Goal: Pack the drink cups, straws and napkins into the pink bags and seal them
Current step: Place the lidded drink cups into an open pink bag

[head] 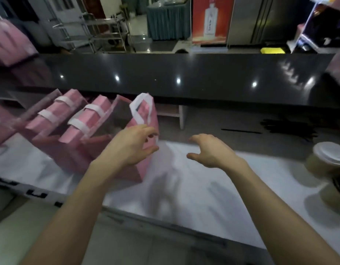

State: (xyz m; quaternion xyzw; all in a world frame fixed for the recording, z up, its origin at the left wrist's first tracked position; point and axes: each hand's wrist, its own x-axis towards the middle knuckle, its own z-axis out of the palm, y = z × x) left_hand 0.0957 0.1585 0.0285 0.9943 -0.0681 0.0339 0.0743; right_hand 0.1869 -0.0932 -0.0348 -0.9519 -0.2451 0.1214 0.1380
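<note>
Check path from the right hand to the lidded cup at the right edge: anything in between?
Nothing visible. Bare white counter lies between the right hand and the lidded cup. The black straws lie farther back, off that line. The hand is empty, fingers relaxed.

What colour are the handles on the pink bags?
White. The handle on the nearest bag shows best in the head view.

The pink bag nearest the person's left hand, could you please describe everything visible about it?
The pink bag looks like paper or thin fabric, with a flat white loop handle standing up at its open top. It stands upright on the white worktop, rightmost in a row of similar pink bags. The left hand is at its near side, fingers spread over its upper edge; the blur hides whether they grip it.
</note>
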